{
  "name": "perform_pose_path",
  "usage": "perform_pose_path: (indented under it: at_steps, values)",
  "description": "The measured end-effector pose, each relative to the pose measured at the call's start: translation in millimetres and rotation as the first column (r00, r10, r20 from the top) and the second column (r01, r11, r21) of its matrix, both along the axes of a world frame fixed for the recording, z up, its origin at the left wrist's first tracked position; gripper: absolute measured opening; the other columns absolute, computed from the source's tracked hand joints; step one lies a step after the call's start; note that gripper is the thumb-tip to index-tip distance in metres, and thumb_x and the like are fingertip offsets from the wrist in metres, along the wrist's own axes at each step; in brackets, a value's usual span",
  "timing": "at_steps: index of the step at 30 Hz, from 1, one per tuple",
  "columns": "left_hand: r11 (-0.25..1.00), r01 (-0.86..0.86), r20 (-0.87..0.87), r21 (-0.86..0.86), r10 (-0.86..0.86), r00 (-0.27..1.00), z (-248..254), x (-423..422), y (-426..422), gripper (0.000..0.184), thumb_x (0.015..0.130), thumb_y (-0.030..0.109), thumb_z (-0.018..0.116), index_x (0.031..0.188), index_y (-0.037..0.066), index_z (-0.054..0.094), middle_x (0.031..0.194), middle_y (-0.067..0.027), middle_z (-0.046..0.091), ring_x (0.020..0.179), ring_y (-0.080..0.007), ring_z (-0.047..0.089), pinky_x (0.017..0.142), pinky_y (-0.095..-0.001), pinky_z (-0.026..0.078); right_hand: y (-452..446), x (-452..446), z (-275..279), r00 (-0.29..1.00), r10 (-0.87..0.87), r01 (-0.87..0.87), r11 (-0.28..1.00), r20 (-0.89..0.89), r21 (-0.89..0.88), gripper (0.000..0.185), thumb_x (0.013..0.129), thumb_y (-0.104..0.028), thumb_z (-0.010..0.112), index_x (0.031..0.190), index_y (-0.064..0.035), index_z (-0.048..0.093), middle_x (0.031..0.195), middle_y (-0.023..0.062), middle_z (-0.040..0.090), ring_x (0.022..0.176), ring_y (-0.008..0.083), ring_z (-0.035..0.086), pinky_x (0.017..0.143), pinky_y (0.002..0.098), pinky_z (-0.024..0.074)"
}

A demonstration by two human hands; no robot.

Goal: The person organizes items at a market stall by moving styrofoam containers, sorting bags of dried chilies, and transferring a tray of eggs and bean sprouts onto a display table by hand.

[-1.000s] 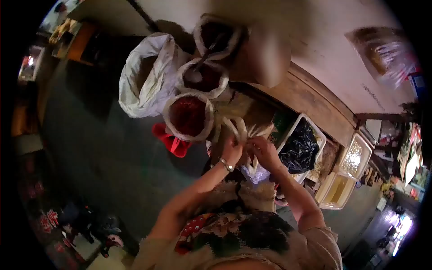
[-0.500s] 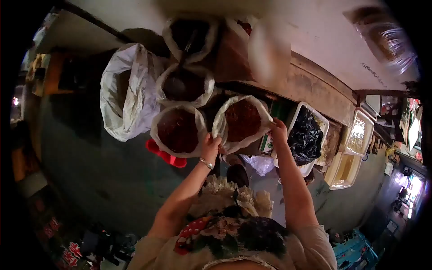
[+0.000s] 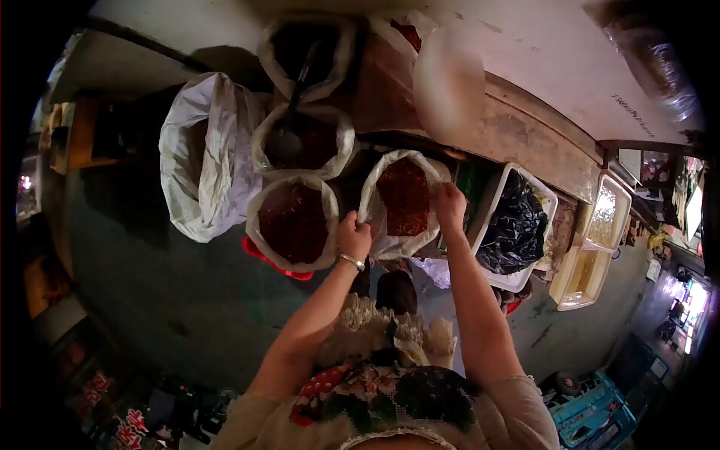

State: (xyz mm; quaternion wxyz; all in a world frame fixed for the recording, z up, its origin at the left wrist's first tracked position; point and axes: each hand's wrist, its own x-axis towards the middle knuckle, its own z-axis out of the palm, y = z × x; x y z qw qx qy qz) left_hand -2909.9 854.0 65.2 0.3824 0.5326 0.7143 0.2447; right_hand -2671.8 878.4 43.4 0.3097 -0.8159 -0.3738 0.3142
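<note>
In front of me stands a whitish sack (image 3: 373, 196) with its mouth open, holding dark red contents (image 3: 405, 196) that look like chili flakes. My left hand (image 3: 354, 237) pinches its left rim, fingers closed. My right hand (image 3: 451, 208) is closed on the opposite rim. Just left of it is a second open sack (image 3: 262, 259) with similar red contents. Behind that, a third sack (image 3: 341, 161) holds darker red stuff, and a long-handled ladle (image 3: 285, 139) rests in it.
A tall white woven sack (image 3: 229, 180) stands at the left. Farther back is another open sack (image 3: 341, 71). To the right are a white tub (image 3: 517, 283) with black plastic (image 3: 514, 225) and pale plastic bins (image 3: 577, 296). Something red (image 3: 300, 275) lies by the left sack. A wooden ledge (image 3: 525, 124) runs behind.
My right hand has moved inward and slightly up with the right rim, and the sack's mouth looks narrower. My left hand still grips the left rim.
</note>
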Motion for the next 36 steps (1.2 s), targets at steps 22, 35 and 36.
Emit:
perform_pose_path:
  at_steps: [22, 35, 36]
  values:
    - [0.793, -0.209, 0.598, -0.573, 0.579, 0.554, 42.8, -15.7, 1.9, 0.023, 0.076, 0.002, 0.047, 0.098, 0.001, 0.053, 0.088, -0.0030, 0.054, 0.074, -0.0158, 0.052, 0.062, -0.0282, 0.043, 97.8, -38.5, 30.0, 0.473, -0.105, 0.280, 0.959, -0.875, 0.036, 0.020, 0.089, -0.016, 0.049, 0.101, -0.0007, 0.054, 0.087, 0.0009, 0.055, 0.080, 0.0116, 0.051, 0.077, 0.0241, 0.0420]
    - [0.772, -0.070, 0.609, -0.632, 0.550, 0.571, 33.1, -13.8, -23.8, 0.031, 0.081, 0.006, 0.046, 0.112, 0.005, 0.047, 0.099, -0.0086, 0.055, 0.087, -0.0202, 0.056, 0.065, -0.0352, 0.052, -12.0, -35.0, 13.2, 0.973, -0.028, 0.013, 0.998, -0.228, -0.067, 0.023, 0.079, -0.014, 0.057, 0.094, 0.0026, 0.056, 0.083, 0.0133, 0.059, 0.074, 0.0202, 0.057, 0.066, 0.0330, 0.0449]
    - [0.780, -0.047, 0.673, -0.624, 0.567, 0.476, 27.7, -14.4, -22.2, 0.030, 0.082, 0.008, 0.045, 0.113, 0.004, 0.047, 0.101, -0.0096, 0.055, 0.089, -0.0222, 0.056, 0.069, -0.0375, 0.052, -16.2, -29.8, -6.0, 0.946, -0.063, 0.036, 0.995, -0.317, -0.091, 0.020, 0.080, -0.014, 0.056, 0.093, 0.0018, 0.056, 0.083, 0.0114, 0.060, 0.073, 0.0205, 0.057, 0.064, 0.0334, 0.0452]
